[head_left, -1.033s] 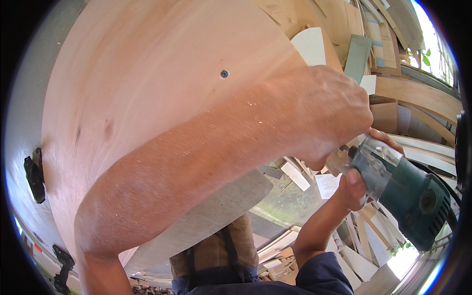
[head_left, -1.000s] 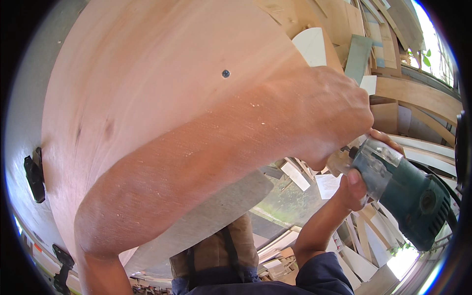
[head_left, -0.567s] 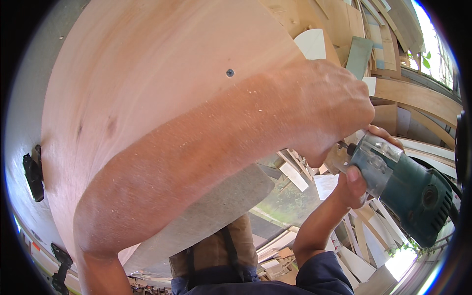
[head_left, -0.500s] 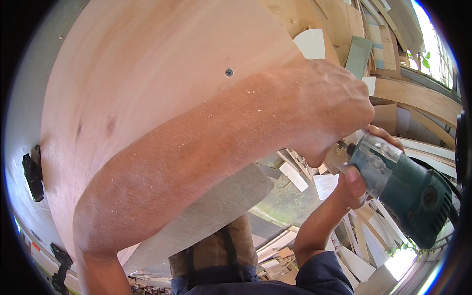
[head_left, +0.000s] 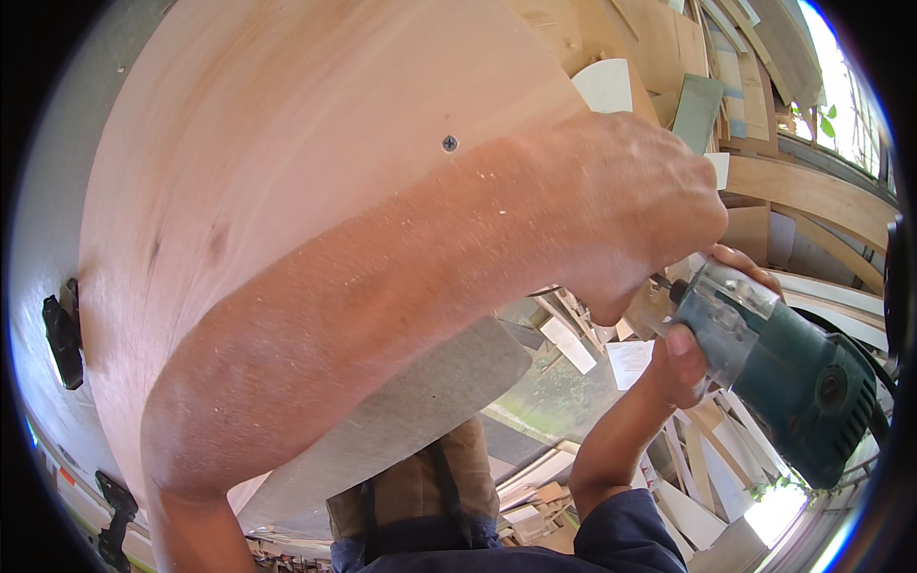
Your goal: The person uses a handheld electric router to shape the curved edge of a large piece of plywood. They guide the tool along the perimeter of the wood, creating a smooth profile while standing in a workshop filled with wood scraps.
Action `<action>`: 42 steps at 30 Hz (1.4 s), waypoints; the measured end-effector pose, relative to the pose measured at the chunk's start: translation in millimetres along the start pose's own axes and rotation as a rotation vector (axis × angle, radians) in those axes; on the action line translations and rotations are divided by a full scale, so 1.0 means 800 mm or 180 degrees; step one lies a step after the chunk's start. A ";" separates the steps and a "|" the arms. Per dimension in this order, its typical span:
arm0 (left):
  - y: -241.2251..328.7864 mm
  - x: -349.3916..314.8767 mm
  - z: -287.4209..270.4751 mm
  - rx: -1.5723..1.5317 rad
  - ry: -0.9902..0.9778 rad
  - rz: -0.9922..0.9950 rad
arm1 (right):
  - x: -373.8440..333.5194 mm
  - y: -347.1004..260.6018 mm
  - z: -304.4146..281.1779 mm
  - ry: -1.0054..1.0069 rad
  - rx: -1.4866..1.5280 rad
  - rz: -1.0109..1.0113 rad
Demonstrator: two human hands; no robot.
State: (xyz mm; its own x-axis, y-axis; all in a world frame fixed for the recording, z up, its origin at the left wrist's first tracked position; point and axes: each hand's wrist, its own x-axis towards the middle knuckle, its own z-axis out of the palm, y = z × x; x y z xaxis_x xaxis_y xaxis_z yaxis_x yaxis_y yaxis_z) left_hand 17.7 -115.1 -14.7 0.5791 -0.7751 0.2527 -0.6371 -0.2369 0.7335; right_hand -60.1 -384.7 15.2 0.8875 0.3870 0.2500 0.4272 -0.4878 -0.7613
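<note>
A large pale plywood panel (head_left: 315,105) fills the left and middle, with a dark screw head (head_left: 450,143) sunk in its face. My left forearm lies across it, dusted with wood specks. At the panel's right edge, my left hand (head_left: 654,191) is closed, knuckles up and thumb pointing down; its fingertips and whatever they grip are hidden. My right hand (head_left: 683,363) holds a green trim router (head_left: 793,372) by its clear base, thumb in front and fingers behind. The router's bit points left, close beneath my left hand.
A grey board (head_left: 411,401) sits below my left forearm. Two black clamps (head_left: 63,342) are along the left side. Wood offcuts (head_left: 745,430) crowd the right and lower right, and more boards (head_left: 659,48) lean at the upper right. A cord runs behind the router.
The panel's screw head appears slightly further right and lower. The router and my right hand have shifted a few pixels left. Both hands keep the same grip.
</note>
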 end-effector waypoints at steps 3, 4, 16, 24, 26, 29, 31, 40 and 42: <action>0.008 -0.007 -0.015 -0.0040 -0.0027 -0.0250 | 0.011 -0.002 0.000 -0.0144 0.0063 -0.0117; 0.007 -0.009 -0.015 -0.0044 0.0007 -0.0210 | 0.012 -0.003 0.001 -0.0166 0.0059 -0.0127; 0.007 -0.009 -0.003 -0.0016 0.0461 0.0203 | -0.003 -0.001 0.008 0.0366 0.0307 -0.0076; 0.009 -0.010 -0.012 0.0010 0.0280 0.0143 | 0.003 -0.004 -0.002 0.0053 0.0193 -0.0137; 0.007 -0.011 -0.005 -0.0033 0.0429 0.0235 | 0.002 -0.006 0.001 0.0147 0.0221 -0.0142; 0.009 -0.004 -0.001 -0.0025 0.0154 0.0035 | -0.002 -0.005 0.009 0.0313 0.0347 -0.0109; 0.011 -0.003 -0.003 -0.0029 -0.0042 -0.0101 | -0.001 -0.002 0.008 0.0320 0.0423 -0.0092; 0.018 -0.008 -0.013 0.0110 0.0324 -0.0026 | 0.000 -0.004 0.001 0.0185 0.0228 -0.0109; 0.041 -0.016 -0.019 0.0448 0.0286 -0.0299 | 0.001 -0.003 -0.002 0.0089 0.0227 -0.0083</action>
State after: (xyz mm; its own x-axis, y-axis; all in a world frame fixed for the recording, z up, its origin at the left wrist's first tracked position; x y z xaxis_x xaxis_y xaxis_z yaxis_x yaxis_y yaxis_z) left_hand -2.9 -104.3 15.3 0.6785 -0.6918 0.2472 -0.6393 -0.3903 0.6625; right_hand -60.0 -384.9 18.1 0.8811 0.3764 0.2862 0.4377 -0.4204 -0.7948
